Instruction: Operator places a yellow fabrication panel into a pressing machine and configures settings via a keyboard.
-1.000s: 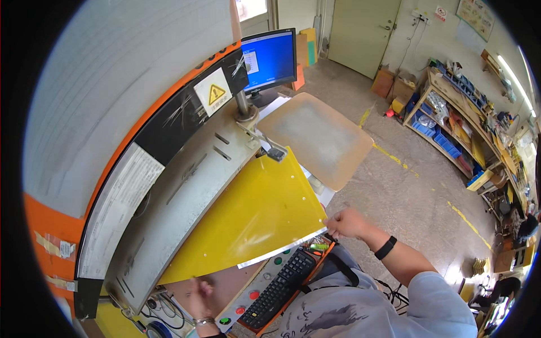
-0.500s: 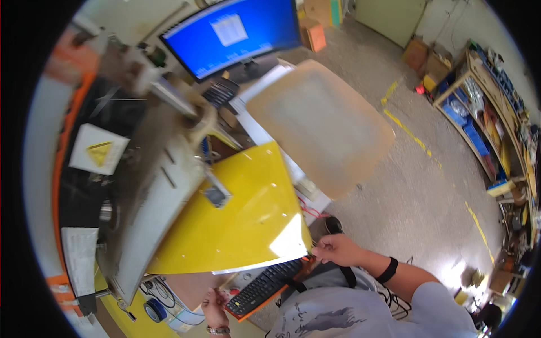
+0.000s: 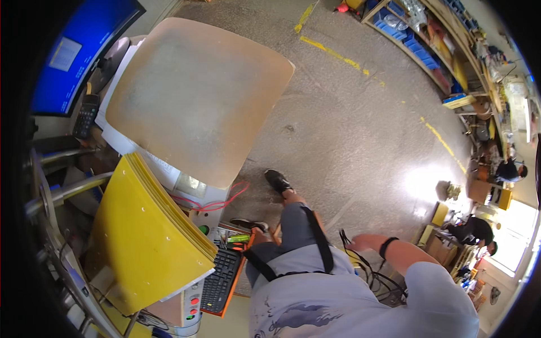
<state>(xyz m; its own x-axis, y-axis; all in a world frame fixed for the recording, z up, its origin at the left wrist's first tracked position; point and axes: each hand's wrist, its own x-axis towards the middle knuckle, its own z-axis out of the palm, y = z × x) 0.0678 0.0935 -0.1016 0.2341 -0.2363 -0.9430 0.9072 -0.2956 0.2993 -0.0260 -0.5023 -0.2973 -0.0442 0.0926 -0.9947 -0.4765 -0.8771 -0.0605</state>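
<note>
My right hand point(image 3: 362, 243) hangs beside my right hip, a black band round its wrist. Motion blurs its fingers, and black cables point(image 3: 375, 277) run just next to it; whether it touches them cannot be made out. My left hand is outside the picture. At the left stands a stack of curved yellow panels point(image 3: 143, 236) with small holes. Close to its lower right edge lies a black keyboard point(image 3: 220, 281) on an orange-edged tray point(image 3: 234, 281). Beside the keyboard is a control panel with red buttons point(image 3: 195, 301).
A worn brown board point(image 3: 197, 96) covers papers on the table. A monitor point(image 3: 79, 50) with a blue screen stands far left, near a black telephone point(image 3: 86, 115). Shelves with blue bins point(image 3: 414, 48) line the far right. Two other people point(image 3: 473, 231) are at the right.
The view has swung right, away from the yellow panels. My right hand has left the panels' edge for my side, and my left hand has gone out of sight.
</note>
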